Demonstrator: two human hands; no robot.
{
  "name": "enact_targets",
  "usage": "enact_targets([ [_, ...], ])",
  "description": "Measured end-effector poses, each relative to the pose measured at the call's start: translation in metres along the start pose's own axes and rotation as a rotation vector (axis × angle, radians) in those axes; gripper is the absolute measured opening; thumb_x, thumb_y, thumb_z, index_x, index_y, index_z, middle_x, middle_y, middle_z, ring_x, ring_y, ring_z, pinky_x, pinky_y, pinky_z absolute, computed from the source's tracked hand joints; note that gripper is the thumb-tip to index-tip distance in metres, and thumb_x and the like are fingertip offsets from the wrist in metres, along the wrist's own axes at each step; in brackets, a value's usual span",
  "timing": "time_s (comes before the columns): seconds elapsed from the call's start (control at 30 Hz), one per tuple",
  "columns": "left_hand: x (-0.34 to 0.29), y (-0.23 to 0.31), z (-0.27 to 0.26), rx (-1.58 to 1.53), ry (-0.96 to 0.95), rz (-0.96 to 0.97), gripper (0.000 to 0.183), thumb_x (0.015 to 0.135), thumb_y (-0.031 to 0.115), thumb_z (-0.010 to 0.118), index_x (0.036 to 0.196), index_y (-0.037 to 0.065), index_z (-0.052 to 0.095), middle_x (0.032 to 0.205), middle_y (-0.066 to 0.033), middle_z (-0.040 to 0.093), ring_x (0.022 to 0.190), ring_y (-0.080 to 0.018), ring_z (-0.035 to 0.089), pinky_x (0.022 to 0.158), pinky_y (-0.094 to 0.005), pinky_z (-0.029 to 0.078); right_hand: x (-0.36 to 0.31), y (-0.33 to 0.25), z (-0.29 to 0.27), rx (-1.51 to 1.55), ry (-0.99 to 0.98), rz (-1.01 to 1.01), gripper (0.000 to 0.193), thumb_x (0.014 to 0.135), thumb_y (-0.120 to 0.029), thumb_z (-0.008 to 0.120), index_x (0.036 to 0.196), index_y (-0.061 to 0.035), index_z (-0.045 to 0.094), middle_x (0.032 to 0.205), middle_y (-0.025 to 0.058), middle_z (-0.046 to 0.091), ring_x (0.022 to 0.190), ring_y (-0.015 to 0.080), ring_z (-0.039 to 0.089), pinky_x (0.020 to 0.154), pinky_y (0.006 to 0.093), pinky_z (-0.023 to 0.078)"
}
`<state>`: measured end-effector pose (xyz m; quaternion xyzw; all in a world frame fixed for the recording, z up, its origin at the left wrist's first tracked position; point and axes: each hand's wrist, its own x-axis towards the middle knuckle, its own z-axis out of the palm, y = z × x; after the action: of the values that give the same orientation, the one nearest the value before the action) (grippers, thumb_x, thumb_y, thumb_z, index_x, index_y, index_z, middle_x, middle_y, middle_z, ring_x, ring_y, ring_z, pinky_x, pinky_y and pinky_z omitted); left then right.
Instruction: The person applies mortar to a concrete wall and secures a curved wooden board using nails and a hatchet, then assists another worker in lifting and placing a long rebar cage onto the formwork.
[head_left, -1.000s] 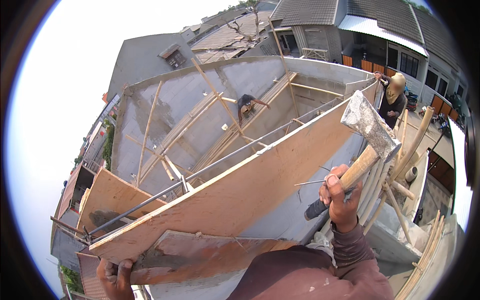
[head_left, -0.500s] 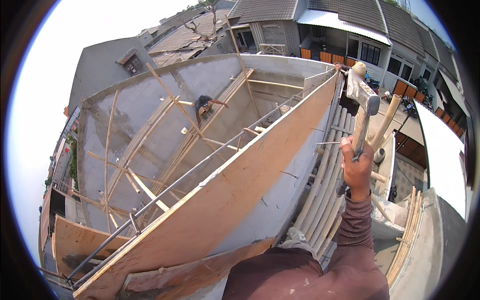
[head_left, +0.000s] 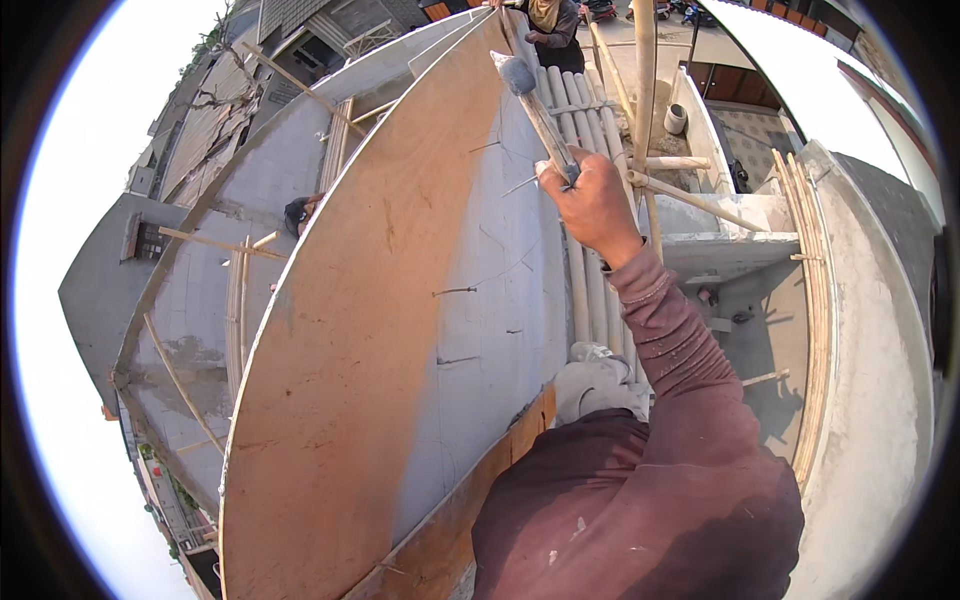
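Nearest the viewer, the maroon sleeve (head_left: 675,335) reaches forward along the right side of the brown panel (head_left: 350,310). In the inspector's judgement, carrying hammer (head_left: 545,128) and nail (head_left: 520,186) in one fist calls for a firm wrap on the handle, the nail pinched separately with its end turned away from the palm, and the hammer head kept clear of the panel's face; footing on round poles deserves equal care. The right hand (head_left: 597,207) is closed, its fingers clamped on the lower handle, with the nail jutting out to the left beside the thumb. The left hand is out of view, so its state cannot be told. The hammer stands tilted, head up and away from the body, over the bamboo poles (head_left: 588,275); whether its head touches anything cannot be determined. Farther on, a co-worker (head_left: 552,28) is near the panel's far end, and another person (head_left: 298,215) shows partly past its left edge. A tiled roof (head_left: 290,14) lies beyond.
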<state>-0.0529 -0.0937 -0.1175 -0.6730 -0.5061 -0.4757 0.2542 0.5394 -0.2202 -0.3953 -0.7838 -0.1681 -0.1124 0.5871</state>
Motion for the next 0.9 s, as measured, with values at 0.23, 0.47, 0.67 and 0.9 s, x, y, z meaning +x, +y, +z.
enact_targets([
  [0.23,0.012,0.02,0.054,-0.114,0.088,0.138,0.051,0.098,0.043,0.059,0.11,-0.006,0.064,0.099,-0.0193,0.066,0.093,-0.028,0.06,0.085,-0.0416,0.047,-0.115,0.073,0.003,0.032,-0.051,0.278,0.031,0.091,-0.023,0.064,0.075,0.0023,0.057,0.059,0.0195,0.054,0.055,0.0381,0.055,0.055,0.0443,0.044],
  [0.47,0.026,0.043,0.092,-0.204,0.122,0.223,0.049,0.098,0.042,0.06,0.11,-0.005,0.065,0.1,-0.0188,0.066,0.094,-0.0279,0.061,0.086,-0.0416,0.047,-0.176,0.121,-0.01,-0.014,-0.08,0.51,0.026,0.089,-0.022,0.066,0.082,0.0029,0.063,0.067,0.0234,0.06,0.065,0.0439,0.06,0.061,0.0476,0.048],
  [0.67,0.031,0.055,0.098,-0.208,0.14,0.24,0.048,0.097,0.042,0.061,0.109,-0.005,0.065,0.1,-0.0184,0.067,0.095,-0.0278,0.061,0.087,-0.0416,0.047,-0.199,0.164,0.013,-0.037,-0.073,0.545,0.027,0.089,-0.021,0.067,0.085,0.0048,0.063,0.071,0.0246,0.062,0.071,0.0452,0.062,0.065,0.0493,0.049],
  [0.9,0.034,0.062,0.099,-0.178,0.15,0.237,0.047,0.097,0.041,0.062,0.108,-0.004,0.065,0.1,-0.0179,0.067,0.096,-0.0277,0.062,0.088,-0.0416,0.048,-0.181,0.188,0.013,-0.041,-0.148,0.45,0.026,0.088,-0.022,0.067,0.089,0.0043,0.065,0.073,0.0256,0.063,0.073,0.0451,0.063,0.067,0.0495,0.049],
])
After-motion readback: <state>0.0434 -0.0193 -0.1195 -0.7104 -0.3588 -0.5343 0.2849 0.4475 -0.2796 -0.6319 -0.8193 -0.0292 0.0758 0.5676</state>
